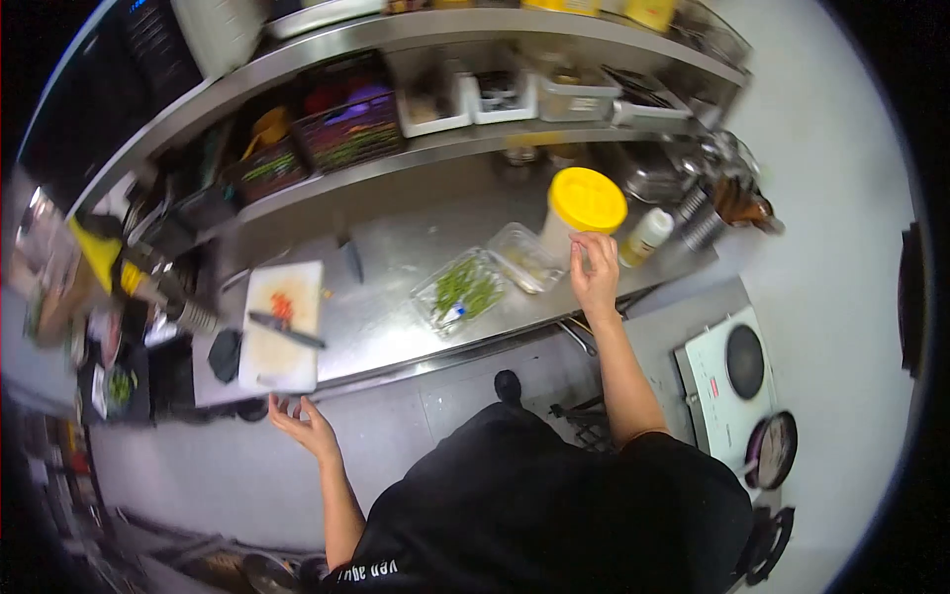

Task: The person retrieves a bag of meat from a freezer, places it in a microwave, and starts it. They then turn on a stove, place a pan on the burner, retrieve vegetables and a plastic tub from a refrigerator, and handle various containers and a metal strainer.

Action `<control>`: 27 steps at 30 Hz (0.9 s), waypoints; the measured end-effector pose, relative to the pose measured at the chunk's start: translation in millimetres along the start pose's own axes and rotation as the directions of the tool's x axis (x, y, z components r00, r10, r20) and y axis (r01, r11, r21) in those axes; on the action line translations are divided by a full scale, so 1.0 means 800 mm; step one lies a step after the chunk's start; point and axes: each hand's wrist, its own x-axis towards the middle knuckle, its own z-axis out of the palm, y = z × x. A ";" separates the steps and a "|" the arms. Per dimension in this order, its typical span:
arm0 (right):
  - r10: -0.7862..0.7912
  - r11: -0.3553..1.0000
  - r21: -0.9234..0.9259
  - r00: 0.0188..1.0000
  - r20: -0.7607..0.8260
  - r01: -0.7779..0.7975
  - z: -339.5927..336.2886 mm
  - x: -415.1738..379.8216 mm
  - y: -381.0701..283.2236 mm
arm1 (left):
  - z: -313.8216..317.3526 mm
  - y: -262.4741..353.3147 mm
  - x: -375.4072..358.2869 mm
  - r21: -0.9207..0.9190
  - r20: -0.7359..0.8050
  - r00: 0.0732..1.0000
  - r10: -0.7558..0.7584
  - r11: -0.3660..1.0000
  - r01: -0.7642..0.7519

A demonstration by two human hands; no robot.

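Observation:
My left hand (304, 426) is just off the counter's front edge, below the white cutting board (282, 358), with its fingers apart and nothing held. On the board lie chopped orange-red pieces (282, 305) and a dark-bladed knife (287, 330). My right hand (595, 272) is raised beside the tub with the yellow lid (588, 200), its fingers bent together; whether they hold anything is too small to tell. Left of it are a clear container (527, 257) and a clear tray of green vegetables (465, 289).
A second knife (350, 257) and a dark cloth-like item (226, 355) lie on the steel counter (396, 342). A bottle (648, 238) stands right of the tub. Shelves with bins (432, 104) run above. At the right are a white hob (714, 396) and a pan (774, 450).

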 end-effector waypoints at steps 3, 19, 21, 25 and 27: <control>0.012 0.993 -0.115 0.996 -0.085 -0.021 -0.043 -0.004 0.046 | 0.066 0.045 0.003 -0.157 0.125 0.989 0.076 0.986 -0.056; 0.925 -0.199 0.643 0.075 0.373 -0.740 -0.065 0.049 0.614 | 0.365 0.279 -0.093 -0.388 0.560 0.713 0.422 0.894 -0.224; 0.926 -0.180 0.584 0.064 0.372 -0.792 -0.041 0.029 0.689 | 0.403 0.329 -0.099 -0.383 0.568 0.650 0.505 0.861 -0.335; 0.929 -0.294 0.566 -0.092 0.357 -0.770 0.010 -0.003 0.819 | 0.481 0.421 -0.096 -0.328 0.696 0.614 0.373 0.925 -0.192; 0.919 -0.348 0.552 -0.159 0.361 -0.758 0.035 -0.003 0.842 | 0.525 0.432 -0.087 -0.261 0.758 0.628 0.174 0.964 0.048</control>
